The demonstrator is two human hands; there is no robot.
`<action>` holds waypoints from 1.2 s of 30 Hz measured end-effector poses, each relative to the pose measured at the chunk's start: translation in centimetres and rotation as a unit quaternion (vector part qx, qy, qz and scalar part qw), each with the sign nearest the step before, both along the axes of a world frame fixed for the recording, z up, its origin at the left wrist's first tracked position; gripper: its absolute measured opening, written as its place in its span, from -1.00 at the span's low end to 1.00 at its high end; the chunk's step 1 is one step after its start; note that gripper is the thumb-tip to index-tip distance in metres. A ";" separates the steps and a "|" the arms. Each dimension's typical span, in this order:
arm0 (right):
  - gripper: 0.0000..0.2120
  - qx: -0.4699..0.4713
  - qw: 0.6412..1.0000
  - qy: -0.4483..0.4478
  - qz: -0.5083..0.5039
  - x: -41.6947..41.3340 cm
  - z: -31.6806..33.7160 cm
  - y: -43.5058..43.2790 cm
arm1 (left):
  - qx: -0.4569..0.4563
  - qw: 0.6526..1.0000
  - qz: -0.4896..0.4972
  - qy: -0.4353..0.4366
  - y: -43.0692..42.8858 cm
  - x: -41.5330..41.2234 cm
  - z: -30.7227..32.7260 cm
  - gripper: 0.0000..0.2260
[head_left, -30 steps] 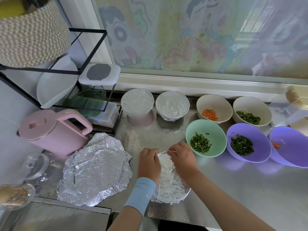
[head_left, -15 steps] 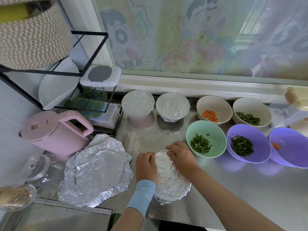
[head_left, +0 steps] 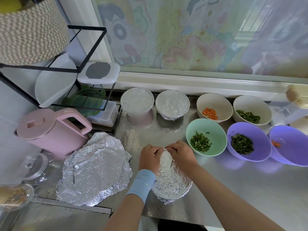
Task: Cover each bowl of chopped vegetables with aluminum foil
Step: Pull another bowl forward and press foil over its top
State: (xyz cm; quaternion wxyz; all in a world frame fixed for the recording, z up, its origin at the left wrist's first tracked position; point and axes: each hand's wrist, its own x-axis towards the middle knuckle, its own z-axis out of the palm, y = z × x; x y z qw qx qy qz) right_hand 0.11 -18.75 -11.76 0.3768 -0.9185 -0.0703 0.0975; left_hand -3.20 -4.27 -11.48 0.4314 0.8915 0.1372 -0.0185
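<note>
Foil-covered bowl (head_left: pixel 171 180) at the near edge of the steel desk (head_left: pixel 250 189). The left hand (head_left: pixel 150 158) and right hand (head_left: pixel 180 154) sit side by side at its far rim, and the fingers (head_left: pixel 173 147) of both are curled, pinching the foil edge there. Two wrapped bowls (head_left: pixel 137 101) stand at the back below the window. Five open bowls of chopped vegetables, the green bowl (head_left: pixel 215 130) just right of the right hand, are uncovered, and loose foil sheets (head_left: pixel 95 167) lie to the left.

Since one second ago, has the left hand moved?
Yes: the left hand has slid right along the foil-covered bowl's far rim, toward the green bowl, until its fingertips nearly meet the right hand.
</note>
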 end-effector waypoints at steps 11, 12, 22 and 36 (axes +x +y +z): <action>-0.84 -0.030 0.997 -0.056 -0.042 -1.2 -0.5 -0.2 | 0.005 0.996 0.077 -0.032 1.0 -1.9 -0.2 -0.83; -0.83 -0.033 0.997 -0.054 -0.044 -1.2 -0.5 -0.2 | -0.006 0.996 0.081 -0.034 1.1 -1.9 -0.3 -0.84; -0.87 -0.077 0.992 -0.084 0.052 0.1 0.1 0.0 | 0.093 0.995 0.023 -0.030 0.9 -1.5 0.5 -0.73; -0.93 -0.062 0.990 -0.126 -0.029 -1.2 -1.0 0.5 | 0.066 0.997 -0.015 -0.043 -0.2 0.0 -0.5 -0.84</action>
